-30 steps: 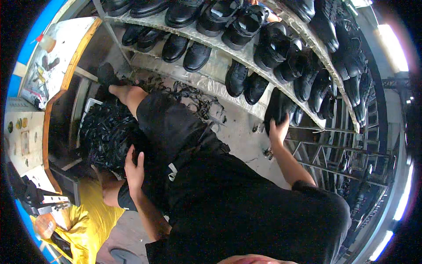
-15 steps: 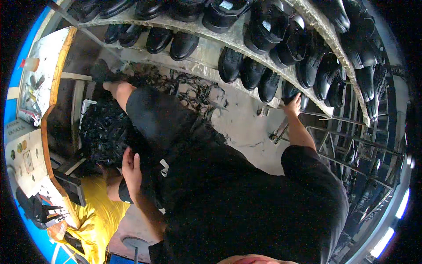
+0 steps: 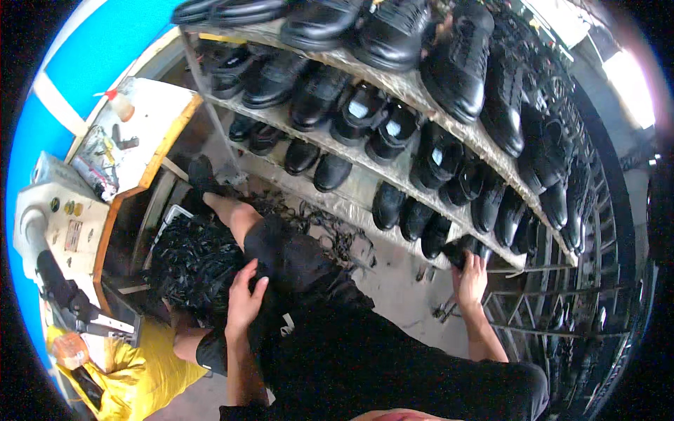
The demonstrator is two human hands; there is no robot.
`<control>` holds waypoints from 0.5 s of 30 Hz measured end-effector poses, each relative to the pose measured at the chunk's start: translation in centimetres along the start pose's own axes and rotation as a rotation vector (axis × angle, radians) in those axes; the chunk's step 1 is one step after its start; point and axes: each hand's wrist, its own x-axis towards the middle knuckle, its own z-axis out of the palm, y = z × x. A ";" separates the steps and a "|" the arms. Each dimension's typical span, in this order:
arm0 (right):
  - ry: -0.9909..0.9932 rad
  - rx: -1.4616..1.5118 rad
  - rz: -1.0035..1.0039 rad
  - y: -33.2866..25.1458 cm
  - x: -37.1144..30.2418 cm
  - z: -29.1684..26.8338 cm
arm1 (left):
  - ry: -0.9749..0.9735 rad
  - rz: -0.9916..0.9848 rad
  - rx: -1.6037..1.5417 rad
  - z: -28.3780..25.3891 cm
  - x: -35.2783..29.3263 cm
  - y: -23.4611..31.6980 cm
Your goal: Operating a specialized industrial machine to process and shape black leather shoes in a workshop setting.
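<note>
My right hand point(image 3: 469, 282) reaches to the right end of the lowest shelf, its fingers closed on a black shoe point(image 3: 456, 252). The fingers partly hide that shoe. Next to it on the left stands another black shoe point(image 3: 435, 235), part of a row on the same shelf. My left hand point(image 3: 246, 298) is raised over my lap, with nothing in it and the fingers apart. Just beyond it, between my legs, lies a heap of black scraps point(image 3: 193, 256).
Tiered shelves point(image 3: 365, 196) filled with black shoes curve across the front and right. A metal rack point(image 3: 562, 309) stands at the right. On the left are a wooden-edged workbench point(image 3: 151, 112), a sewing machine point(image 3: 63, 245) and yellow cloth point(image 3: 158, 358). Black strips point(image 3: 337, 231) litter the floor.
My view has tilted upward, so the top shelf shows more and the shoes sit lower. My right hand stays at the shoe on the lowest shelf; my left hand remains over my lap.
</note>
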 end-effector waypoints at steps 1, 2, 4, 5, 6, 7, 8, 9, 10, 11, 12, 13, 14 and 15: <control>0.054 0.105 -0.026 -2.7 0.8 -2.9 | -0.005 0.036 -0.017 0.1 0.4 0.5; 0.099 0.219 -0.072 -5.9 2.1 -6.3 | 0.011 0.038 -0.017 -0.1 0.1 1.5; 0.157 0.371 -0.334 -11.1 3.9 -12.8 | 0.004 0.102 -0.091 -0.1 0.5 2.3; 0.108 0.486 -0.476 -12.6 4.7 -14.9 | -0.049 0.074 -0.132 -0.3 0.3 2.2; 0.061 0.624 -0.628 -14.0 5.9 -16.1 | -0.010 0.058 -0.120 -0.7 -0.7 2.5; 0.006 0.709 -0.714 -15.9 7.1 -17.4 | 0.005 -0.012 -0.311 -0.8 -0.9 2.8; -0.059 0.794 -0.808 -17.8 8.4 -18.1 | 0.030 -0.086 -0.504 -1.2 -1.4 2.7; -0.141 0.975 -0.846 -19.8 9.6 -17.3 | 0.043 -0.092 -0.672 -1.8 -2.1 2.3; -0.201 1.080 -0.917 -21.5 10.9 -16.6 | 0.085 -0.118 -0.677 -2.6 -2.6 2.0; -0.281 1.226 -0.826 -23.3 11.3 -15.8 | 0.162 -0.113 -0.984 -3.4 -3.2 1.9; -0.378 1.366 -0.725 -25.0 11.5 -14.7 | 0.257 -0.095 -1.284 -4.2 -4.0 2.0; -0.497 1.423 -0.613 -26.2 12.0 -13.7 | 0.274 0.067 -1.472 -5.2 -4.3 2.6; -0.554 1.622 -0.592 -28.2 12.6 -12.5 | 0.371 0.031 -1.461 -6.2 -5.0 2.8; -0.615 1.823 -0.554 -30.0 12.9 -11.8 | 0.390 0.083 -1.363 -7.1 -5.6 2.7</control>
